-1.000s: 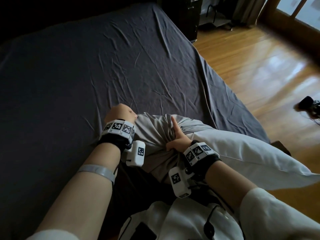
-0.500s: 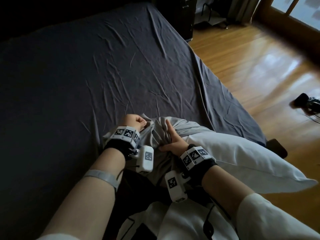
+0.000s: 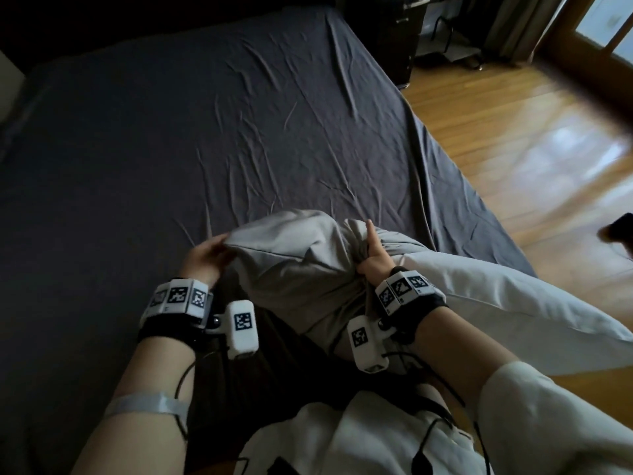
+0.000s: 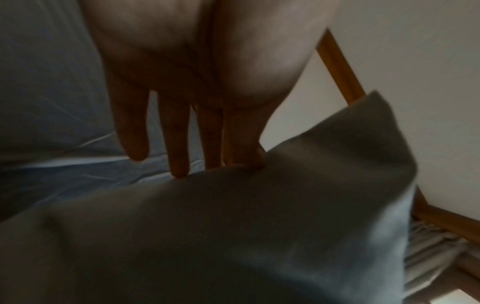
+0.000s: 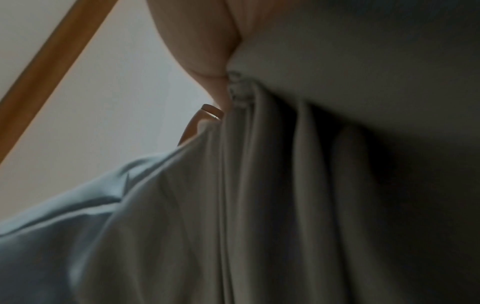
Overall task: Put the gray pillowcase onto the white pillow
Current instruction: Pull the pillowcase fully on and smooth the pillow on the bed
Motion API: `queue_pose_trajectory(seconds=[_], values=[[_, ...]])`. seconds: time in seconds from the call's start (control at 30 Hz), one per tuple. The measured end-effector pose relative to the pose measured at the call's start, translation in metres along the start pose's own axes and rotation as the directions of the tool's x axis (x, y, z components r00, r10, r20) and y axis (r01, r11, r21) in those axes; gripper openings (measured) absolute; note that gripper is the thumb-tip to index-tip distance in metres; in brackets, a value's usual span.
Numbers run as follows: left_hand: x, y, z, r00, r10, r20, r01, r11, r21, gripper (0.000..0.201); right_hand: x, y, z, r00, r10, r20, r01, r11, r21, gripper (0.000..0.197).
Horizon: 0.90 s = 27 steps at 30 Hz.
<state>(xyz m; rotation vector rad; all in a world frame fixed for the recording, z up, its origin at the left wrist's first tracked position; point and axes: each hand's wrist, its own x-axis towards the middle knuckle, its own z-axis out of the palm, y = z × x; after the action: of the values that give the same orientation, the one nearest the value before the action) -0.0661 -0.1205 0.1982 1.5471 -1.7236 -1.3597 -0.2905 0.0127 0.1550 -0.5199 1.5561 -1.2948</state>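
Note:
The gray pillowcase (image 3: 298, 265) is bunched over the near-left end of the white pillow (image 3: 496, 296), which lies across the bed's near right corner. My left hand (image 3: 209, 255) pinches the case's left edge; in the left wrist view its fingertips (image 4: 179, 164) meet the gray pillowcase (image 4: 233, 236). My right hand (image 3: 371, 258) grips gathered folds on the case's right side, one finger stretched out along the cloth. In the right wrist view the gray pillowcase (image 5: 259, 185) hangs in pleats from the palm, with the white pillow (image 5: 52, 226) lower left.
A wrinkled dark gray sheet (image 3: 205, 132) covers the bed ahead and to the left. Wooden floor (image 3: 513, 132) runs along the right side, with dark furniture (image 3: 404, 36) at the back and a black object (image 3: 620, 231) on the floor.
My left hand has drawn the pillowcase's edge out to the left, and the gray cloth now spreads wider over the pillow's end. The right hand keeps its grip.

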Motion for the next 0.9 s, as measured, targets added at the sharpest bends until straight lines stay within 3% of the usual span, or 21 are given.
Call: queue_pose_trajectory(seconds=[0.27, 0.37, 0.43, 0.53, 0.6, 0.67, 0.73, 0.77, 0.83, 0.9], values=[[0.014, 0.015, 0.029, 0.994, 0.099, -0.041, -0.098, 0.995, 0.020, 0.019, 0.005, -0.016, -0.031, 0.986, 0.060, -0.155, -0.095, 0.967, -0.235, 0.083], [0.017, 0.025, 0.030, 0.985, 0.163, -0.050, -0.163, 0.987, 0.000, 0.009, 0.006, -0.030, -0.049, 0.977, 0.108, -0.183, -0.175, 0.900, -0.399, 0.077], [0.019, 0.027, 0.030, 0.989, 0.133, -0.072, -0.127, 0.989, 0.080, 0.005, 0.007, -0.037, -0.058, 0.970, 0.130, -0.207, -0.212, 0.865, -0.454, 0.080], [0.024, 0.020, 0.031, 0.998, -0.058, -0.035, 0.067, 0.926, 0.372, 0.017, 0.008, -0.040, -0.056, 0.967, 0.133, -0.215, -0.217, 0.875, -0.433, 0.082], [0.025, 0.019, 0.034, 0.996, -0.053, -0.068, 0.077, 0.902, 0.424, 0.021, 0.012, -0.036, -0.051, 0.967, 0.106, -0.231, -0.188, 0.909, -0.371, 0.082], [0.026, 0.020, 0.036, 0.994, 0.086, -0.062, -0.072, 0.975, 0.208, 0.026, 0.015, -0.032, -0.045, 0.967, 0.074, -0.244, -0.153, 0.935, -0.320, 0.077], [0.025, 0.027, 0.034, 0.973, 0.226, 0.045, -0.221, 0.971, -0.088, 0.035, 0.020, -0.028, -0.039, 0.971, 0.088, -0.221, -0.127, 0.978, -0.168, 0.071], [0.025, 0.029, 0.033, 0.958, 0.263, 0.112, -0.247, 0.959, -0.140, 0.036, 0.020, -0.027, -0.037, 0.974, 0.086, -0.210, -0.110, 0.988, -0.107, 0.069], [0.029, 0.031, 0.032, 0.945, 0.243, 0.221, -0.210, 0.964, -0.165, 0.027, 0.019, -0.024, -0.033, 0.976, 0.099, -0.196, -0.113, 0.992, -0.059, 0.074], [0.031, 0.035, 0.034, 0.958, 0.158, 0.238, -0.115, 0.976, -0.185, 0.011, 0.017, -0.021, -0.032, 0.982, 0.072, -0.174, -0.086, 0.994, -0.073, 0.086]])
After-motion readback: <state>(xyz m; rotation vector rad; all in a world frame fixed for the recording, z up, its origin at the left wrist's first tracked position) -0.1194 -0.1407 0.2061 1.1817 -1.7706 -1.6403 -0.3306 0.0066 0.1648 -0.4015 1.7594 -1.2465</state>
